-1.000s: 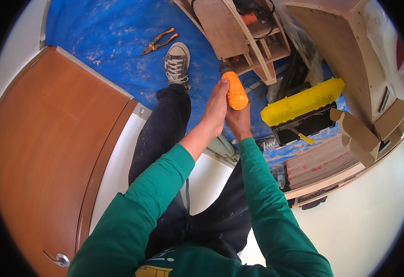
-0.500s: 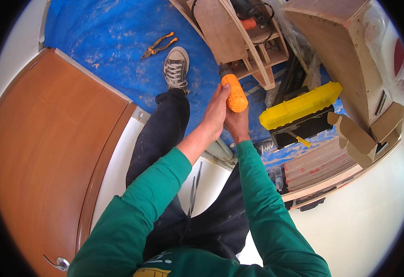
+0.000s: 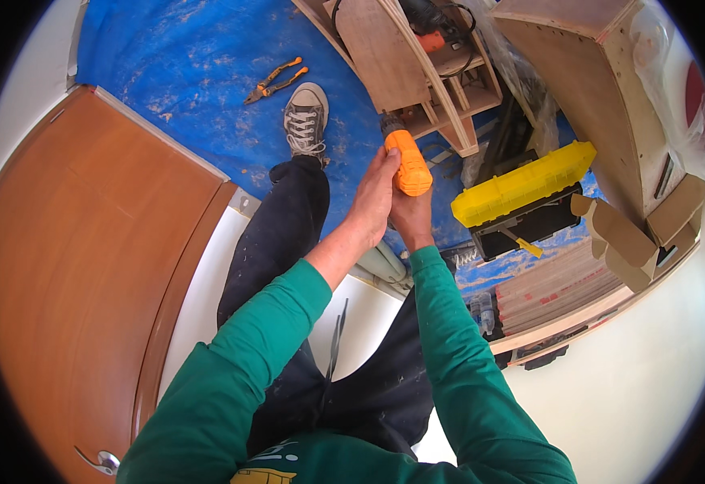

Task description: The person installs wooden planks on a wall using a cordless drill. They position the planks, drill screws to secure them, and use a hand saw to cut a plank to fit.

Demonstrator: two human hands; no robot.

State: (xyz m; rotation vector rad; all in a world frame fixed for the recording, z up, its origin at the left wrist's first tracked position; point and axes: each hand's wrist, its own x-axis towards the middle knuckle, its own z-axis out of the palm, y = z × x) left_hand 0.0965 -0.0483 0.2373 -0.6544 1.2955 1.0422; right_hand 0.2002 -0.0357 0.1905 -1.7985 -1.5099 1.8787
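Note:
An orange cordless drill [image 3: 409, 167] with a dark chuck points away from me, and its front end is at the near edge of a plywood frame [image 3: 384, 64]. My left hand [image 3: 376, 192] is closed against the drill's left side, thumb lying along the orange body. Below the rear of the drill, my right hand [image 3: 412, 216] is closed around it, its fingers mostly hidden. Whether the bit touches the wood I cannot make out. To the left, beyond my shoe [image 3: 306, 119], orange-handled pliers [image 3: 273, 81] lie on the blue sheet.
Dusty blue sheeting [image 3: 183, 64] covers the floor. An orange-and-black corded power tool [image 3: 429, 28] rests in the frame. At right are a yellow-lidded tool box [image 3: 526, 184], an open cardboard box [image 3: 622, 242], a tall plywood piece [image 3: 578, 48] and stacked boards [image 3: 558, 290]. A brown door [image 3: 86, 250] stands left.
Almost nothing differs. The view has shifted very slightly, while both hands keep their hold on the drill at the same edge of the frame.

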